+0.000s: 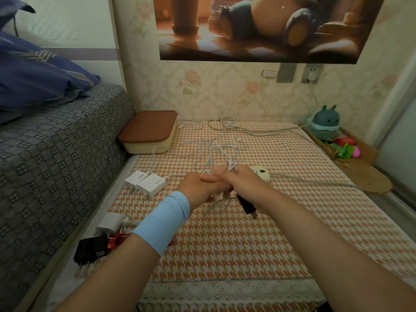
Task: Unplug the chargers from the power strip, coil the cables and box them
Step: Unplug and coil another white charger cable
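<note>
While both hands meet just in front of the power strip (262, 174), they hold the same tangle of white cable (231, 165). My right hand (238, 181) is clenched round a bunch of its loops, which stick up above my knuckles. My left hand (198, 188), with a blue wristband (162, 219) behind it, pinches the strands right beside the other hand. A black charger (246, 204) hangs below my right hand. More of the cable sprawls loose on the tabletop (225, 244) behind the strip. My hands hide most of the strip's sockets. Left of the strip two white chargers (146, 182) lie side by side, prongs bare. Farther left and back stands the box (148, 131), lid on. Left of the strip and nearer me lie a third white charger (112, 221), a black plug (91, 247) and a red cable (117, 240).
</note>
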